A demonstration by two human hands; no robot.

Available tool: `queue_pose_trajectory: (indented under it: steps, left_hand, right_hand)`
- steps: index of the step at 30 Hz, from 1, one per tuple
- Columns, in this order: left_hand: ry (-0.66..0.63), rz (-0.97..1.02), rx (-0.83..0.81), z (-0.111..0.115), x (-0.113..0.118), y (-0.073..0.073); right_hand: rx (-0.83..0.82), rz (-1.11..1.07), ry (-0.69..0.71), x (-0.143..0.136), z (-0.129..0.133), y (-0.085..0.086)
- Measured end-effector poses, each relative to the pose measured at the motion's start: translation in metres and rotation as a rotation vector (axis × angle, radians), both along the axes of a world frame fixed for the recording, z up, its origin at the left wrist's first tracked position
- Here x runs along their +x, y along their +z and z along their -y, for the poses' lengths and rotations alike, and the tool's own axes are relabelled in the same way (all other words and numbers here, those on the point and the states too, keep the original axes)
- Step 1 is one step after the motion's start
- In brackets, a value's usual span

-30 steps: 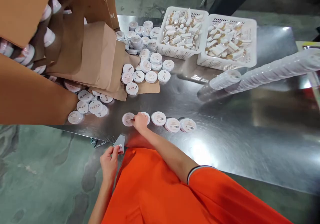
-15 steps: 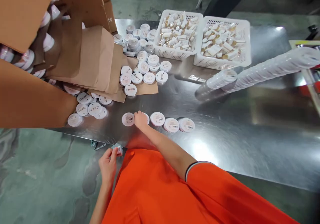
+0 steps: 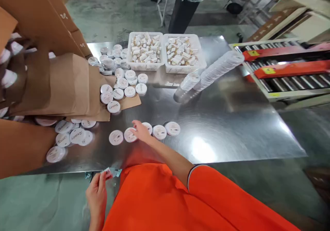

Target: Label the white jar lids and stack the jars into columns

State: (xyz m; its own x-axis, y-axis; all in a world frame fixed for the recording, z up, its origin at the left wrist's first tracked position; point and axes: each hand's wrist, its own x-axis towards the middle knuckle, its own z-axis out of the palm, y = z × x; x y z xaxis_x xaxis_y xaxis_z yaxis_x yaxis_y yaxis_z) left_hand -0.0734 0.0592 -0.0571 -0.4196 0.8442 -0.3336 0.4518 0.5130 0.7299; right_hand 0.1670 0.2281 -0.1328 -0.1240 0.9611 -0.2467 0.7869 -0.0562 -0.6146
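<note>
My right hand (image 3: pixel 140 130) reaches over a short row of round white jars on the metal table (image 3: pixel 221 128), its fingers apart at the edge of the second jar from the left (image 3: pixel 130 135). The leftmost jar (image 3: pixel 116 137) lies just beside it, and several more stand to the right, such as the end one (image 3: pixel 173 129). Below the table's front edge, my left hand (image 3: pixel 97 189) pinches a small red and white label piece (image 3: pixel 107 173) between thumb and fingers.
An open cardboard box (image 3: pixel 23 141) with brown dividers (image 3: pixel 69 83) fills the left. Loose jars (image 3: pixel 118 94) lie beside it. Two white baskets (image 3: pixel 146 66) of small bottles stand at the back, with tall stacks of jars (image 3: pixel 219 69) to their right. A roller conveyor (image 3: pixel 291 83) is beyond.
The view has shifted, showing more of the table and conveyor on the right. My right hand has moved from the leftmost jar to the second one, its fingers now apart. My left hand still holds the label piece.
</note>
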Motion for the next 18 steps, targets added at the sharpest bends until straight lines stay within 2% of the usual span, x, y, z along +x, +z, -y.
queue_pose_trajectory:
  steps: [2,4,6,8,10,13,16,18]
  left_hand:
    - [-0.011,0.024,-0.008,-0.002,0.000,-0.004]
    - [-0.050,0.038,-0.009,-0.007,0.002,-0.005]
    - [-0.108,0.013,0.007,-0.013,0.005,-0.005]
    - [-0.169,-0.038,0.023,-0.020,0.010,-0.003]
    - [-0.227,-0.075,0.034,-0.027,0.013,-0.001]
    - [-0.279,-0.104,0.058,-0.031,0.017,0.000]
    - [-0.210,-0.161,0.127,-0.029,0.019,-0.003]
    - [-0.183,-0.130,0.156,-0.027,0.021,-0.005]
  right_hand:
    - [0.109,0.094,-0.021,0.060,0.010,0.003]
    - [0.113,0.249,-0.049,0.119,0.024,0.002]
    - [0.030,0.364,-0.029,0.164,0.037,-0.003]
    - [-0.082,0.414,-0.012,0.190,0.048,-0.010]
    - [-0.133,0.419,-0.039,0.199,0.054,-0.015]
    - [-0.083,0.429,-0.180,0.193,0.055,-0.012]
    - [0.017,0.404,-0.297,0.174,0.056,-0.005]
    - [0.081,0.348,-0.242,0.156,0.058,-0.005]
